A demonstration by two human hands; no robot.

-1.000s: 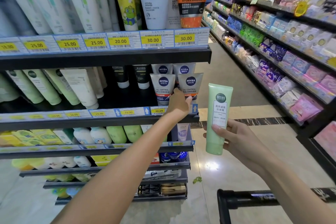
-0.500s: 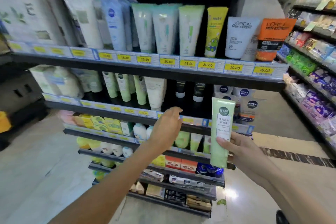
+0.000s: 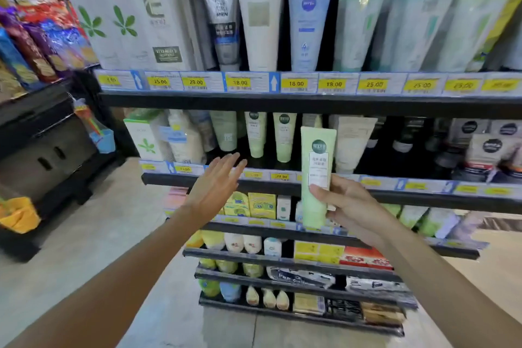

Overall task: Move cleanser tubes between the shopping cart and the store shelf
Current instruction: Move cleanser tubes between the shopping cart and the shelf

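Observation:
My right hand (image 3: 350, 206) grips a pale green cleanser tube (image 3: 316, 167) upright, cap end down, in front of the second shelf (image 3: 395, 198). Two matching pale green tubes (image 3: 284, 135) stand on that shelf just left of it, with a dark gap beside them. My left hand (image 3: 217, 186) is stretched flat, fingers apart and holding nothing, near the shelf's price rail below those tubes. The shopping cart is out of view.
The top shelf (image 3: 282, 102) carries tall white, grey and blue tubes and boxes above yellow price tags. Lower shelves hold baby products and boxed soaps. A dark display unit (image 3: 50, 150) with snack bags and a yellow basket (image 3: 17, 215) stands at the left. Beige floor lies below.
The view has swung left along the shelves. My right hand has carried the green tube left, close to the matching tubes. My left hand has left the Nivea tubes and spread its fingers.

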